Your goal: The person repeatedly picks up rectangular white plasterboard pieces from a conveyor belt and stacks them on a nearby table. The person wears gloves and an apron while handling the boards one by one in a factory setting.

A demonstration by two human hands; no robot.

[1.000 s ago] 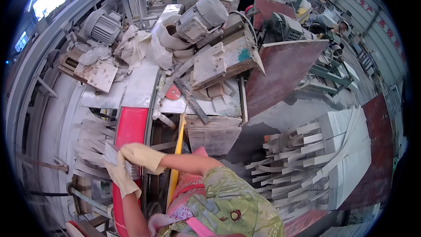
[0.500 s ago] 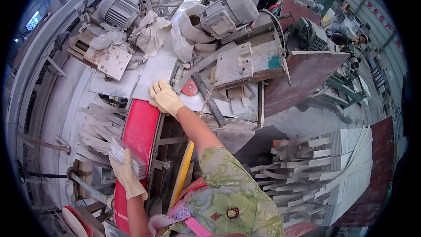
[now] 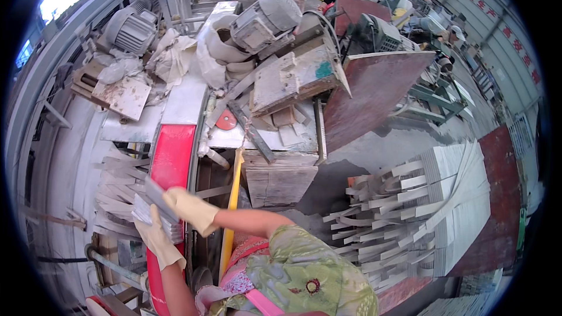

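This is a stone- or tile-cutting workshop, big and industrial. Dead centre sits a dust-caked cutting machine (image 3: 281,82) with grey electric motors (image 3: 266,17) bolted on top and a red belt guard (image 3: 170,164) running down its side. Pale slurry coats everything. Off to the right, stacks of cut white strips (image 3: 410,210) lie piled on the floor, and a large reddish slab (image 3: 369,93) leans against the machine. More machinery (image 3: 380,32) fills the long hall behind.
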